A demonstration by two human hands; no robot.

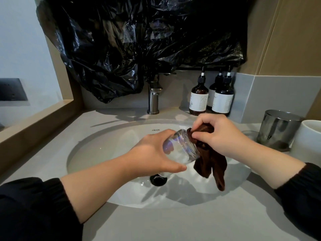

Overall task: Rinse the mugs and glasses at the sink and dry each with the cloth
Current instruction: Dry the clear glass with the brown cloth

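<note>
My left hand (152, 152) grips a clear glass (180, 146) on its side above the white sink basin (97, 150), mouth turned to the right. My right hand (220, 134) pinches a dark brown cloth (210, 162) against the glass's rim, and the rest of the cloth hangs down over the basin. A white mug (309, 141) and a shiny metal cup (278, 129) stand on the counter at the right. Another clear glass (250, 133) shows partly behind my right wrist.
A steel tap (153, 98) stands behind the basin, with no water running. Three dark pump bottles (199, 98) are at the back right. Black plastic sheeting (139, 40) covers the wall above. The black drain (158, 180) lies under my left wrist. The grey counter (173, 226) surrounds the sink.
</note>
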